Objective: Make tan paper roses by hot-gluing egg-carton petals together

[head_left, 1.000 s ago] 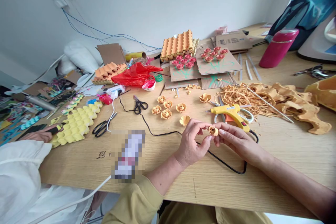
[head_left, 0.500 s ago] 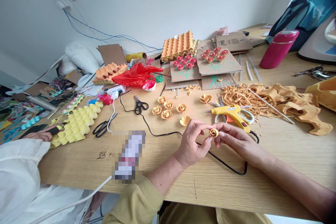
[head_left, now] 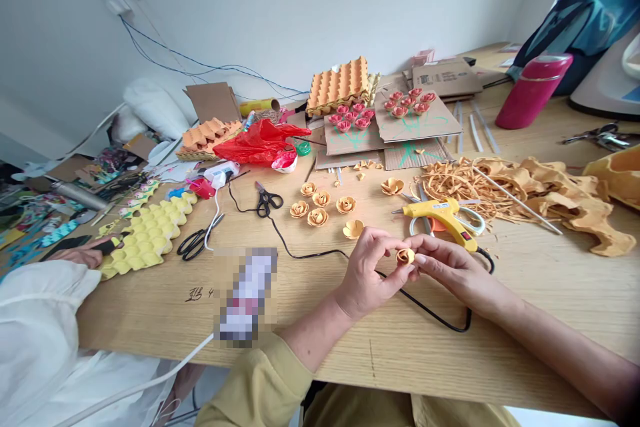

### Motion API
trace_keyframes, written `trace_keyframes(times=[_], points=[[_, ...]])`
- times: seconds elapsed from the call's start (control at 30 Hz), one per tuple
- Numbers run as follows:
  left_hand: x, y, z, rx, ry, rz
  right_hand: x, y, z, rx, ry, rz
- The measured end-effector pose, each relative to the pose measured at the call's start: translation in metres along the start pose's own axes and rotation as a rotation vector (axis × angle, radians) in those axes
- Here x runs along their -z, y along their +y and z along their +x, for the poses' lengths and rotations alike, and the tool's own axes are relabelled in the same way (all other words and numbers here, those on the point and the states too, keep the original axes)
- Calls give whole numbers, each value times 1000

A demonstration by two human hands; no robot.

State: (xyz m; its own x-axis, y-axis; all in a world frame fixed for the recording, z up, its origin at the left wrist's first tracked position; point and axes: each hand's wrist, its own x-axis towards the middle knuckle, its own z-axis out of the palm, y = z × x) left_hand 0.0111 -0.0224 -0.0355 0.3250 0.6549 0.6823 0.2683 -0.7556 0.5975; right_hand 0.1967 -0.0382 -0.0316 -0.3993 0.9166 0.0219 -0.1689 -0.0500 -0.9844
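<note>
A small rolled orange flower bud point(head_left: 405, 257) is pinched between my left hand point(head_left: 369, 275) and my right hand point(head_left: 453, 273), near the table's front edge. The fingertips of both hands touch its sides. Just behind them lies a yellow glue gun point(head_left: 440, 212) with a black cord, over white-handled scissors point(head_left: 471, 220). Several finished orange flowers point(head_left: 318, 216) sit left of the glue gun. An open petal cup point(head_left: 353, 229) rests right behind my left hand, and another orange flower point(head_left: 392, 186) is farther back.
Black scissors point(head_left: 267, 200), a blurred-out phone-like object point(head_left: 246, 297), red flowers on cardboard point(head_left: 425, 127), orange scraps point(head_left: 463, 190) and a pink bottle point(head_left: 534, 92) surround the work spot. At left, another person's hand point(head_left: 87, 253) touches a yellow egg tray point(head_left: 150, 233).
The bud has turned slightly between my fingers and shifted a little left. At left, the other person's sleeve and hand have moved slightly right.
</note>
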Motion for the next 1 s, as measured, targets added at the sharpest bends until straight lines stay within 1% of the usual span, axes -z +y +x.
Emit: trace_keyframes(times=[0.17, 0.37, 0.53, 0.73, 0.9, 1.0], points=[[0, 3, 1, 2, 4, 11, 0, 1, -1, 11, 6, 20], [-1, 4, 1, -34, 4, 6, -1, 1, -3, 20, 6, 25], [-2, 4, 2, -34, -10, 7, -1, -2, -3, 46, 15, -7], [-1, 9, 7, -2, 37, -10, -2, -4, -1, 45, 42, -7], [-1, 7, 5, -34, 29, -2, -2, -4, -2, 36, 35, 0], [-1, 5, 4, -25, 25, -6, -2, -2, -3, 39, 42, 2]])
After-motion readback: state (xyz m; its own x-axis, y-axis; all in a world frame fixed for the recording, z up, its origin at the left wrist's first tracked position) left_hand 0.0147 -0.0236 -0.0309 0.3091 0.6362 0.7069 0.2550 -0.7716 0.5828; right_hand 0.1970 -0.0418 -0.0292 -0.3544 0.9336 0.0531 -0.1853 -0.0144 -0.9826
